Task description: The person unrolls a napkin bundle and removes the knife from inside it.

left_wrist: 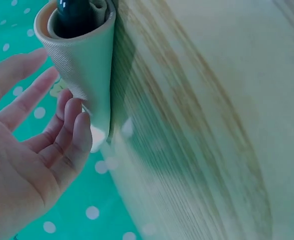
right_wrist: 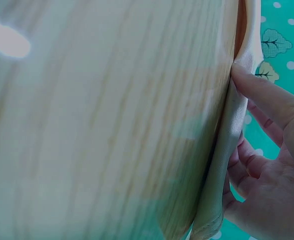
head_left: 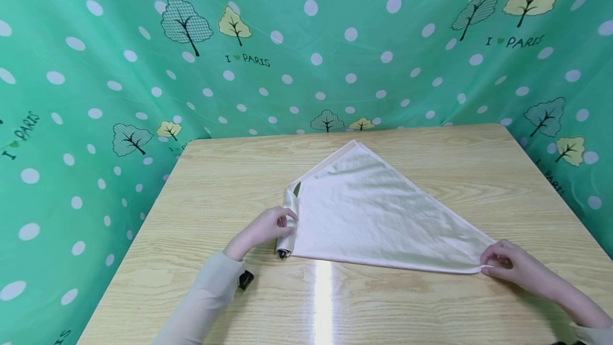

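A pale satin cloth (head_left: 364,206) lies with a peak at the back and a long point at the right. Its left side is wound into a roll (head_left: 289,198) around something dark (left_wrist: 74,15), whose end shows at the roll's mouth. My left hand (head_left: 268,226) touches the roll with loosely bent fingers; in the left wrist view the hand (left_wrist: 31,160) has its fingertips against the roll's side (left_wrist: 86,65). At the cloth's right corner my right hand (head_left: 519,268) pinches the fabric. The right wrist view shows the thumb of that hand (right_wrist: 272,175) on the cloth's edge (right_wrist: 232,120).
The wooden table (head_left: 215,174) runs back to a green dotted curtain (head_left: 306,84) printed with trees. A small black object (head_left: 246,280) shows beside the left sleeve. A bright light reflection crosses the table's front.
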The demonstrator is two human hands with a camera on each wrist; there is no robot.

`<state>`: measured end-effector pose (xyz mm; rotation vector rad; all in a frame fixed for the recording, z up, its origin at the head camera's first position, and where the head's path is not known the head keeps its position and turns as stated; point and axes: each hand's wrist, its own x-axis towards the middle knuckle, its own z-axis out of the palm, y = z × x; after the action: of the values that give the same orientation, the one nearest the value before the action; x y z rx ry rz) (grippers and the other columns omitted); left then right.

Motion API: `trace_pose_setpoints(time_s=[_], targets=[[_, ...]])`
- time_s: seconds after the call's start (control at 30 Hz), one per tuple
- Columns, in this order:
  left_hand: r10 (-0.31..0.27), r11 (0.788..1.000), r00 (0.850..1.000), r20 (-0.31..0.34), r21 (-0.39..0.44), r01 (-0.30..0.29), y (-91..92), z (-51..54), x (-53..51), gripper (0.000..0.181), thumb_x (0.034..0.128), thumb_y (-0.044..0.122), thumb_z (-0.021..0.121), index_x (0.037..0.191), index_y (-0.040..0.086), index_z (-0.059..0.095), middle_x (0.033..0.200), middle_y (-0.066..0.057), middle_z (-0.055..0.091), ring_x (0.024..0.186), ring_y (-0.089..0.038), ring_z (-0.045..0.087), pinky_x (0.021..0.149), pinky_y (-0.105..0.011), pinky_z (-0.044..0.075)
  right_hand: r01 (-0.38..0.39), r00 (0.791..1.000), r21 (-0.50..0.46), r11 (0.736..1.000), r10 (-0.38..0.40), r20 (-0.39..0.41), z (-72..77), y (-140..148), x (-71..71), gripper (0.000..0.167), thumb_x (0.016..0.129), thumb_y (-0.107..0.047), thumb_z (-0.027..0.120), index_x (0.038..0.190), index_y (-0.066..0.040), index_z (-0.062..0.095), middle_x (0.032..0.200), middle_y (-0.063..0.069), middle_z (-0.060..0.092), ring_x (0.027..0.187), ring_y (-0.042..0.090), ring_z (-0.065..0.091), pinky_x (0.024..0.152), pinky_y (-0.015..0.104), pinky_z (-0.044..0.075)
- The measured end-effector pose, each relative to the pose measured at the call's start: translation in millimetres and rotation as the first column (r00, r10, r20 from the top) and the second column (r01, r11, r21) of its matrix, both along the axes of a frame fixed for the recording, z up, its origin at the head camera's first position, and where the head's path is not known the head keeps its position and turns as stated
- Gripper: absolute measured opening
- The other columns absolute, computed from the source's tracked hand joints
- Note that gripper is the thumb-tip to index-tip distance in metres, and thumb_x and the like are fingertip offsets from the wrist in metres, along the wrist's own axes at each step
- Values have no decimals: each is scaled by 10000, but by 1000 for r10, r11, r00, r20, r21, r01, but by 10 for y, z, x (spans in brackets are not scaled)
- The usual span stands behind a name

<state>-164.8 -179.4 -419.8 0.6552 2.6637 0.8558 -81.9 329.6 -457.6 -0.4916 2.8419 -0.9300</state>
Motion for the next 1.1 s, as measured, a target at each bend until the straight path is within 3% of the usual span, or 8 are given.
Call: trace_pose_setpoints(time_s=[0.4,0.63,1.1], targets=[[-20,998,998,-57,-63,16,2,-86,9,215,791,215,649,957,79,627,658,40,467,572,-76,402,523,-207,351,15,999,25,1000,-16,33,2,5,-9,118,743,-143,689,767,-167,576,770,-33,414,674,-9,329,541,196,308],[-17,996,998,-61,-85,11,10,-102,16,204,759,195,676,911,74,614,627,60,466,557,-69,407,524,-207,353,11,1000,4,1000,-12,9,-18,11,-8,136,731,-115,698,757,-166,574,765,-35,414,665,-10,328,530,194,298],[65,991,998,12,-116,-63,77,-110,12,267,719,208,712,895,91,549,615,28,481,535,-95,443,503,-223,376,0,1000,-3,1000,0,-25,-32,16,-19,149,722,-126,704,758,-190,574,759,-73,412,667,-21,334,526,195,308]])
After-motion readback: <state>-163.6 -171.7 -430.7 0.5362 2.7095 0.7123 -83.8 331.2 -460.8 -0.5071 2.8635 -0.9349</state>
